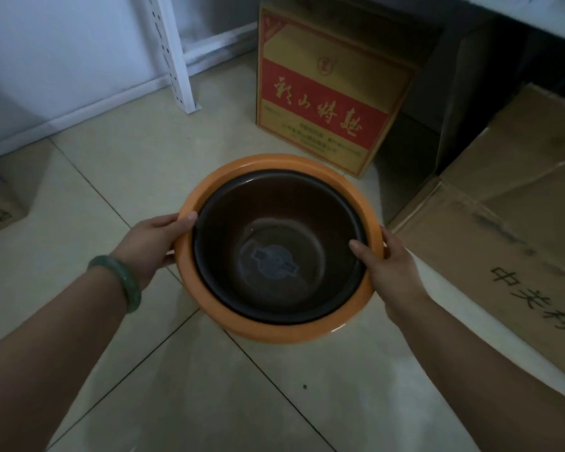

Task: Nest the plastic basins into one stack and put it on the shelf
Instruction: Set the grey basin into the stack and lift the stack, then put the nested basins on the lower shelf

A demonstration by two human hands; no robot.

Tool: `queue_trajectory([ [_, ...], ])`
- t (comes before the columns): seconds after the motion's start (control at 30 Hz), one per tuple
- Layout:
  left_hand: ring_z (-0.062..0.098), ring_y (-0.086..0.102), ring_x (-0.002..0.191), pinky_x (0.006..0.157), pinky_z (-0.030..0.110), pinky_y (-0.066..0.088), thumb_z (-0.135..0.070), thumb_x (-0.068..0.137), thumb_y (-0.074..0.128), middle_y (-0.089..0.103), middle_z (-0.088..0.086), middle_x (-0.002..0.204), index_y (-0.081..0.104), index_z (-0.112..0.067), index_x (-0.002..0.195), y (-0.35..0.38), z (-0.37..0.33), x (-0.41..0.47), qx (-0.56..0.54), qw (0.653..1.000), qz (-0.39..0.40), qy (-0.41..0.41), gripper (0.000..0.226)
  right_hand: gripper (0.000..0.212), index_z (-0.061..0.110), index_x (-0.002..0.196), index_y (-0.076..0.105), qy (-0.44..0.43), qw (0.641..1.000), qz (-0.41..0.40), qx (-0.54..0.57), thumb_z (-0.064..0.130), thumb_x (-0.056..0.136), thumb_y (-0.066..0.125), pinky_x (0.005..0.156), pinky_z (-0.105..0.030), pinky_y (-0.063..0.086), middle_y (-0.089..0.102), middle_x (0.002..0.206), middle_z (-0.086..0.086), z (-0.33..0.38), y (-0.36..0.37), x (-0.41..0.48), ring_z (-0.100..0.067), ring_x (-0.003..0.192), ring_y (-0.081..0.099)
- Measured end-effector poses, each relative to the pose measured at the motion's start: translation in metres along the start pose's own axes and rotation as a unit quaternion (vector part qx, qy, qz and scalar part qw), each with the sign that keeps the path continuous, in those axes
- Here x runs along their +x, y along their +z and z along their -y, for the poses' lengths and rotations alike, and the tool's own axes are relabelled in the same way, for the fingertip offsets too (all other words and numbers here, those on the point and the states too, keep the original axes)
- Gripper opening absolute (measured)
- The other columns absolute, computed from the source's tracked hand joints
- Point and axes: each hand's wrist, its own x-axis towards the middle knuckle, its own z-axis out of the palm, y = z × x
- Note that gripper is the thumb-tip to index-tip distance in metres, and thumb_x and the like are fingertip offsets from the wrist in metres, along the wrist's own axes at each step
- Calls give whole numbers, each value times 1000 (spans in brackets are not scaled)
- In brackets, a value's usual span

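A dark brown basin (276, 223) sits nested inside a larger orange basin (242, 324), in the middle of the view above the tiled floor. My left hand (154, 243) grips the stack's left rim, thumb over the orange edge. On the opposite side my right hand (388, 265) holds the right rim, thumb pressed inside the brown basin. A round label shows on the brown basin's bottom. A green bangle circles my left wrist.
A white metal shelf upright (177, 53) stands on the floor at the back left, against a white wall. A yellow and red cardboard box (323, 102) stands behind the basins. Flattened brown cartons (503, 223) lie to the right, another box (0, 203) at far left.
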Motion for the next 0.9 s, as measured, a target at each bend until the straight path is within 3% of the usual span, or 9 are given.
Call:
queue_trajectory([
  [0.13, 7, 61, 57, 67, 31, 45, -35, 91, 51, 64, -9, 55, 68, -16, 93, -1, 12, 13, -36, 999, 39, 10, 26, 42, 19, 127, 59, 70, 990, 7, 120, 40, 92, 52, 90, -41, 47, 68, 109, -4, -18, -11, -8, -23, 108, 62],
  [0.23, 20, 58, 78, 70, 30, 52, -46, 83, 55, 63, 3, 71, 66, -11, 109, -7, 25, 16, -76, 992, 97, 9, 45, 24, 18, 102, 66, 104, 980, 18, 168, 34, 95, 49, 82, -39, 47, 69, 94, -2, -21, -12, -12, -20, 98, 63],
  [0.33, 19, 60, 79, 64, 21, 55, -60, 65, 64, 63, 9, 84, 65, -7, 114, -11, 33, 22, -73, 990, 122, 23, 72, 20, 18, 96, 66, 128, 976, 5, 178, 31, 95, 51, 83, -41, 46, 68, 100, -2, -18, -10, -6, -18, 99, 61],
  [0.43, 12, 67, 75, 64, 21, 56, -49, 79, 51, 70, 5, 84, 70, -12, 105, -10, 38, 26, -102, 986, 122, 40, 49, 19, 18, 91, 67, 146, 971, -3, 191, 30, 94, 53, 77, -39, 46, 68, 100, -3, -13, -8, -2, -19, 98, 61],
  [0.53, 8, 69, 72, 65, 21, 57, -42, 88, 44, 74, -3, 77, 73, -20, 98, -8, 44, 28, -126, 986, 99, 35, 37, 19, 15, 94, 67, 171, 965, -7, 199, 29, 93, 55, 85, -43, 44, 68, 103, -4, -10, -5, 0, -19, 100, 61],
  [0.67, 5, 63, 54, 56, 18, 54, -40, 93, 41, 67, -6, 61, 77, -26, 77, -6, 41, 27, -129, 989, 79, 5, 41, 17, 16, 100, 64, 194, 959, -28, 206, 29, 93, 56, 90, -45, 44, 65, 105, -2, -3, -2, 1, -19, 103, 59],
  [0.8, 2, 59, 44, 45, 13, 50, -35, 94, 43, 64, -10, 49, 76, -26, 59, -2, 36, 24, -171, 983, 64, -19, 49, 13, 17, 96, 61, 196, 959, -34, 203, 28, 93, 56, 86, -44, 42, 64, 104, -2, 5, 0, 1, -18, 99, 58],
  [0.9, 1, 58, 41, 41, 12, 48, -31, 92, 49, 63, -10, 48, 73, -19, 62, -2, 25, 17, -204, 977, 54, -33, 40, 8, 17, 91, 59, 198, 956, -34, 214, 25, 92, 58, 88, -45, 41, 63, 102, -2, 8, -1, 0, -16, 92, 57],
])
